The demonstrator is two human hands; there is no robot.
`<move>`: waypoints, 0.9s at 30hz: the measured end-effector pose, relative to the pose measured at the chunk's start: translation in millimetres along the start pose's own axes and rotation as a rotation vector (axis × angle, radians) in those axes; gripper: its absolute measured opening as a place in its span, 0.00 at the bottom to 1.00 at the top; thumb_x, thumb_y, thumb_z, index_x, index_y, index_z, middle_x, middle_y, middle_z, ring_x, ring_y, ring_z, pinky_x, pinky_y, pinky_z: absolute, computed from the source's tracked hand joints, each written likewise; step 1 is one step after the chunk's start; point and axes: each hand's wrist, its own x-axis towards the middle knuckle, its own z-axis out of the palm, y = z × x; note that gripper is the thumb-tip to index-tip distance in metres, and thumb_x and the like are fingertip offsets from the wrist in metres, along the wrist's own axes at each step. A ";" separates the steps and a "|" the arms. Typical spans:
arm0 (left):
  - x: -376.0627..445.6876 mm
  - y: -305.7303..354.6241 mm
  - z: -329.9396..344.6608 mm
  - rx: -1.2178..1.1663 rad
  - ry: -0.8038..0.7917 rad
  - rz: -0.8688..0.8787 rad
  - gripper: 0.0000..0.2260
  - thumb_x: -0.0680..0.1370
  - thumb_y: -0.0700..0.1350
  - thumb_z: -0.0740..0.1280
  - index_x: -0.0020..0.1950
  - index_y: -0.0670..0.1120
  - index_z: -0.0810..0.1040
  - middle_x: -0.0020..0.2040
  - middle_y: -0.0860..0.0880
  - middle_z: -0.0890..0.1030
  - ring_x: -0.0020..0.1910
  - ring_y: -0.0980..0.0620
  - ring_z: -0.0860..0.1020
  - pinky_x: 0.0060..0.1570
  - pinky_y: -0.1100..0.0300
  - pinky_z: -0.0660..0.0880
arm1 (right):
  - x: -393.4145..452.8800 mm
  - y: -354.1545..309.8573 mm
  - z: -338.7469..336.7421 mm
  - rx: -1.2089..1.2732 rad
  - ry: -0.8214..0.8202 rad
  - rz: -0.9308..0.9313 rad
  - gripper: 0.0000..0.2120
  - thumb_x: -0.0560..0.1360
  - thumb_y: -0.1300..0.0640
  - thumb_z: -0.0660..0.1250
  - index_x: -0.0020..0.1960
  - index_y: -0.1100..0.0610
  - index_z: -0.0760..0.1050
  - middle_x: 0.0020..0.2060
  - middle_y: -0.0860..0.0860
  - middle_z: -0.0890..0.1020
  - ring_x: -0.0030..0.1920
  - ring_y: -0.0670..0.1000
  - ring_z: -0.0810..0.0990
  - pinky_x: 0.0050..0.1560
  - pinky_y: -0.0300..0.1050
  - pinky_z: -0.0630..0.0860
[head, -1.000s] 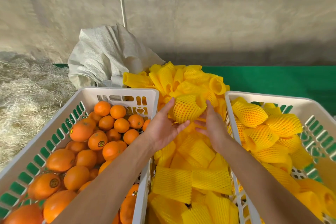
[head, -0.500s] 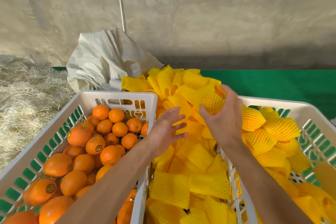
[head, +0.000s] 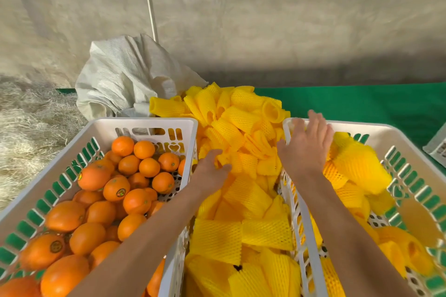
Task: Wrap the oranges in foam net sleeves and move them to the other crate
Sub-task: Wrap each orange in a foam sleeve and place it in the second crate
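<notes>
Bare oranges [head: 135,200] fill the white crate on the left [head: 144,125]. Between the two crates lies a heap of yellow foam net sleeves [head: 241,200]. My left hand [head: 212,171] reaches into this heap, its fingers curled down on a foam sleeve [head: 223,160] at the crate's far corner. The white crate on the right [head: 410,166] holds several sleeved oranges. My right hand [head: 306,144] hovers over its far left corner with fingers spread and nothing in it. Just right of that hand a wrapped orange [head: 359,164] shows blurred inside the crate.
A crumpled white woven sack [head: 125,79] stands behind the left crate. Straw [head: 31,128] covers the ground at left. A green mat [head: 362,103] lies behind the right crate, before a concrete wall. Another white crate's corner [head: 438,149] shows at the right edge.
My right hand carried the wrapped orange from the middle to the right crate and let it go, fingers now spread. My left hand dropped onto the sleeve heap and curled its fingers.
</notes>
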 end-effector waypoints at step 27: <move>15.4 -30.7 -80.1 0.644 0.616 0.407 0.09 0.84 0.43 0.62 0.59 0.41 0.79 0.53 0.41 0.80 0.52 0.40 0.78 0.43 0.46 0.75 | -30.8 -16.5 61.1 0.182 -0.863 -0.302 0.14 0.76 0.43 0.70 0.53 0.52 0.73 0.44 0.49 0.76 0.46 0.51 0.76 0.37 0.43 0.67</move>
